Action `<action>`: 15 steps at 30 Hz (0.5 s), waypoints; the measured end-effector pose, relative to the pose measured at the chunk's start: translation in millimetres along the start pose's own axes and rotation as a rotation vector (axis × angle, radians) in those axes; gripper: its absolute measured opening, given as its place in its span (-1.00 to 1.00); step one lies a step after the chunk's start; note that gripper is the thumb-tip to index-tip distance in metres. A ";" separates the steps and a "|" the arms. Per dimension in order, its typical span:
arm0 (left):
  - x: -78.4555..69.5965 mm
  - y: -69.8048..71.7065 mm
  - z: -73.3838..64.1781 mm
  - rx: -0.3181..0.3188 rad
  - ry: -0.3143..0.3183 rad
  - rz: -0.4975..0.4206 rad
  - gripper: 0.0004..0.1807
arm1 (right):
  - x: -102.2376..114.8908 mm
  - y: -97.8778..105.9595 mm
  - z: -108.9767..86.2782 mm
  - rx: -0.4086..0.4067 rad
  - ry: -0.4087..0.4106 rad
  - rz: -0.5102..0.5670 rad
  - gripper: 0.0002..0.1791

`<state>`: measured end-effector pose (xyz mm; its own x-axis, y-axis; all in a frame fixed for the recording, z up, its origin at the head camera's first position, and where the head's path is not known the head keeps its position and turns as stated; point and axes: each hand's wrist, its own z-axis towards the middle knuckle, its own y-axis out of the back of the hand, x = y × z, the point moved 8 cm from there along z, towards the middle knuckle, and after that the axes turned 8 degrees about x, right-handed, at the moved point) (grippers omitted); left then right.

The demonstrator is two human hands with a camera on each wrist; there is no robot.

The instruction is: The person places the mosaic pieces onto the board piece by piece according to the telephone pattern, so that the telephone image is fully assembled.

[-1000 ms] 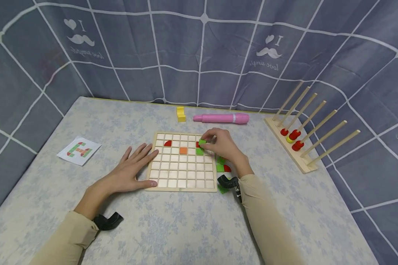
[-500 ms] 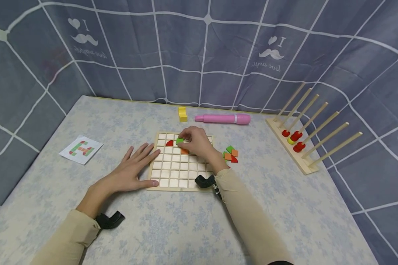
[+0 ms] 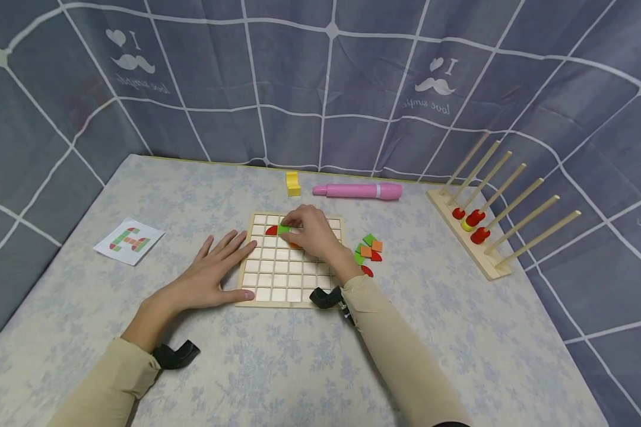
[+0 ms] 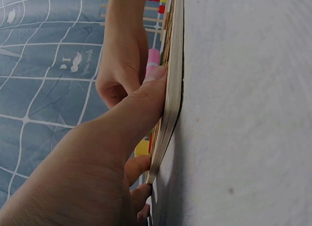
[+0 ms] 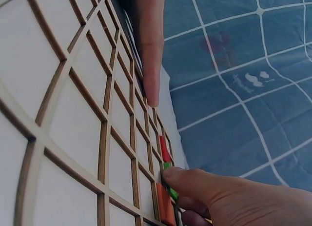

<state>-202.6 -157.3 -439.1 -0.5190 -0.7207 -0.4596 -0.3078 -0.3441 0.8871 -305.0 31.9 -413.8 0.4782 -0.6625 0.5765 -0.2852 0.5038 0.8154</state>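
Observation:
My right hand (image 3: 316, 234) pinches a green square tile (image 3: 283, 229) between thumb and fingers at the upper part of the wooden grid board (image 3: 279, 292). Right beside that tile lies a red quarter-circle piece (image 3: 271, 230) in its cell. An orange square tile (image 5: 165, 204) sits in the grid close under the right fingers, mostly covered by them in the head view. My left hand (image 3: 210, 279) rests on the board's left edge with fingers spread; in the left wrist view its thumb (image 4: 146, 92) lies along the frame. The right hand hides the board's upper right cells.
Loose green, orange and red pieces (image 3: 365, 252) lie right of the board. A printed pattern card (image 3: 129, 241) is at the left. Behind the board are a yellow block (image 3: 292, 185) and a pink pen-shaped object (image 3: 358, 190). A pegged bead stand (image 3: 472, 237) stands at the right.
My right hand has carried the green tile leftward from the board's right side to beside the red quarter-circle, uncovering the loose pieces. The left hand has stayed in place.

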 end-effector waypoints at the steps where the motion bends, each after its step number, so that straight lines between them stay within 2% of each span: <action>1: 0.1 -0.2 -0.1 -0.002 -0.001 0.000 0.14 | 0.0 0.2 -0.3 -0.002 -0.002 -0.006 -0.78; 9: 0.9 0.1 -0.7 -0.006 -0.005 0.006 0.14 | 3.8 2.9 -4.2 0.019 0.010 -0.030 -0.70; 15: 1.8 -0.7 0.1 0.009 -0.007 -0.006 0.13 | -4.4 18.9 -21.0 0.019 -0.001 0.060 -0.64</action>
<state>-203.4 -158.2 -440.6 -0.5229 -0.7145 -0.4649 -0.3175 -0.3429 0.8841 -295.1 56.0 -402.0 0.4590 -0.6317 0.6247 -0.3290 0.5323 0.7800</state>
